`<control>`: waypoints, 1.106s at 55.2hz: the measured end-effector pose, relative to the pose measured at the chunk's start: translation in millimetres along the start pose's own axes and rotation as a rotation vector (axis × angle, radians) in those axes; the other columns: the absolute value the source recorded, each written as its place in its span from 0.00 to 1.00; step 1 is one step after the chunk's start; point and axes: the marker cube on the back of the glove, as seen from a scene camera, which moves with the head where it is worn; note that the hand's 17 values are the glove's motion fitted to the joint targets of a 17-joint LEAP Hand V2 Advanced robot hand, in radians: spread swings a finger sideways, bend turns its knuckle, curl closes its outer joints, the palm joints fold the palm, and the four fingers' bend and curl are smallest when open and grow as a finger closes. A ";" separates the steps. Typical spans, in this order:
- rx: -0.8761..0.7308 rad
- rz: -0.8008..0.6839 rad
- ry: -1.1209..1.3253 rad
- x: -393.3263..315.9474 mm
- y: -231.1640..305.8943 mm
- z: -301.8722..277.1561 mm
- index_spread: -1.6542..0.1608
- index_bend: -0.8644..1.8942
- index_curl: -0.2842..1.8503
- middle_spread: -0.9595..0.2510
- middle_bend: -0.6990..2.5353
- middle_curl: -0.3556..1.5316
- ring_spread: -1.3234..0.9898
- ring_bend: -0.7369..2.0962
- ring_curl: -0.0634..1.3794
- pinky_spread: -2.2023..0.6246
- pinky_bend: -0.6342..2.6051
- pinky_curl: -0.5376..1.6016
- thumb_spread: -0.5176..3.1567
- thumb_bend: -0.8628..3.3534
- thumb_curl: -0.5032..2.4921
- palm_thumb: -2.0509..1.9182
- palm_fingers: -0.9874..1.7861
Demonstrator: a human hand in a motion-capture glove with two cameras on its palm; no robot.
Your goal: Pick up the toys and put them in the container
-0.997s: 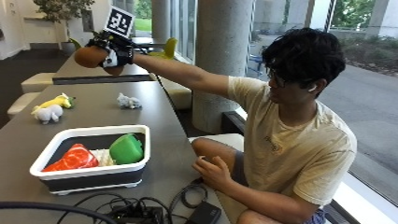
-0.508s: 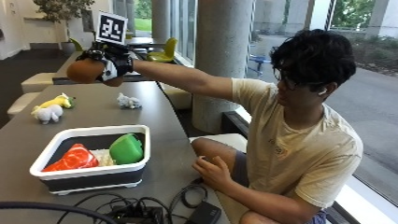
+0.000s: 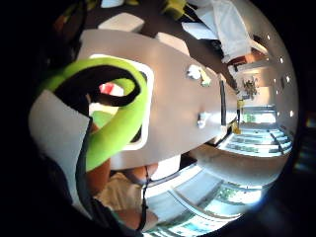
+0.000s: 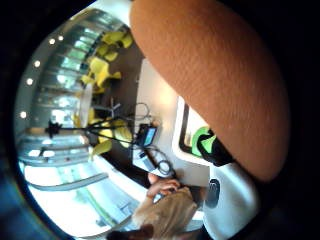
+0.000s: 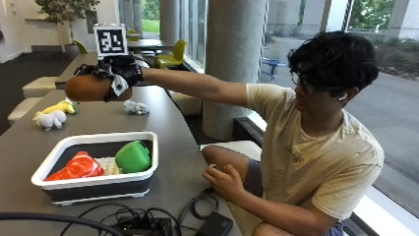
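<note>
Fingers round brown toy (midair)

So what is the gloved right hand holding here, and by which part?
The gloved right hand grips a round brown plush toy from above, by its top.

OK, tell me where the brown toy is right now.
In the outside view, the brown toy is held in the gloved right hand, up in the air above the table's far end, beyond the white-rimmed container and near the small grey toy.

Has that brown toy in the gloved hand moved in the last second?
Yes. The brown toy has come down and nearer the container, judged against the pillar.
</note>
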 end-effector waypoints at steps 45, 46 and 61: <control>-0.071 0.014 0.062 51.8 41.3 19.5 0.76 0.35 0.21 0.79 0.25 0.42 0.57 0.42 0.30 0.77 0.64 0.43 0.50 0.22 0.36 0.52 0.29; -0.067 0.006 0.062 54.0 43.4 20.6 0.76 0.35 0.21 0.79 0.25 0.42 0.57 0.42 0.30 0.77 0.64 0.43 0.50 0.21 0.35 0.52 0.28; -0.024 -0.058 0.100 107.8 98.2 42.7 0.76 0.35 0.21 0.80 0.26 0.38 0.57 0.42 0.30 0.77 0.64 0.42 0.51 0.21 0.32 0.53 0.29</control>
